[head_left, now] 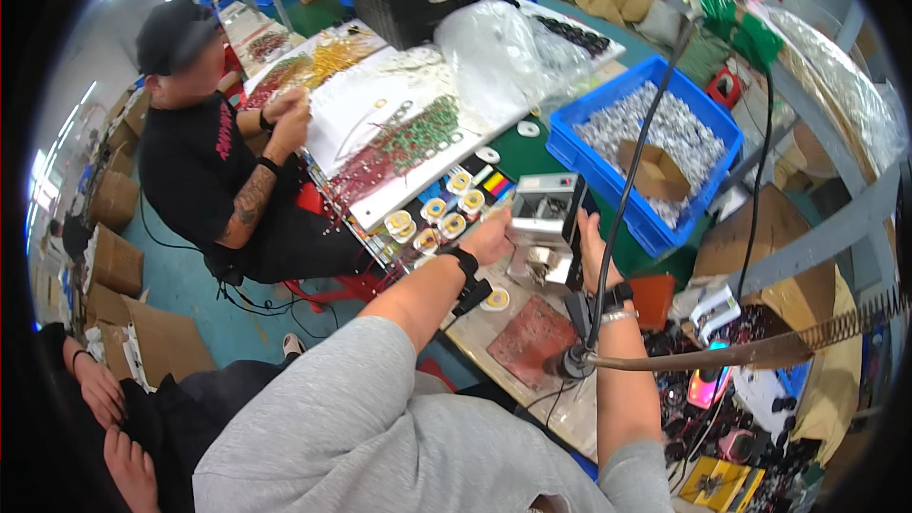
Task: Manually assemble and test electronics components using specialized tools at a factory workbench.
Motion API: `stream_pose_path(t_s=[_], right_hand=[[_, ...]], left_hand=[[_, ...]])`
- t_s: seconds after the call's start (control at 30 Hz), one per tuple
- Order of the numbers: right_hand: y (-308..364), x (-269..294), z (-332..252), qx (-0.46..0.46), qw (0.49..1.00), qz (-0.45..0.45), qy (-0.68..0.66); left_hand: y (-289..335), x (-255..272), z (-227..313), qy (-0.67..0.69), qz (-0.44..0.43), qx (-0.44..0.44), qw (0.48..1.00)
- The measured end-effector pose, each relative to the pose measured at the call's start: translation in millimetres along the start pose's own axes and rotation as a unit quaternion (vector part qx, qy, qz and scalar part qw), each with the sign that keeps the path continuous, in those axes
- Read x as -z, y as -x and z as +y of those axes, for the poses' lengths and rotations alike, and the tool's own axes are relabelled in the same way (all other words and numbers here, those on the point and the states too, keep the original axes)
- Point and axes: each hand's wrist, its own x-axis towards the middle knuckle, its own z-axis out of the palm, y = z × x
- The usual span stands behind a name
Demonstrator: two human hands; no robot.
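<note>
We cannot see the far side of the boxy, silver-grey metal device clamped between our bare left hand and right hand, left of a rectangular blue plastic bin; the device's inner parts look indistinct

2 wearer's hands, 1 metal box, 1 large blue bin, 1 carton inside, at least 7 white reels, 1 red mat, 1 cap
</note>
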Motion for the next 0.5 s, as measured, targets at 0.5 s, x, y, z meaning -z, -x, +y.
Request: stream_pose_path(t_s=[0.5], right_hand=[[2,-11,-2,-0.019,0.993,-0.039,0.109]], left_hand=[[10,4,-7,-0.046,0.046,0.046,0.997]])
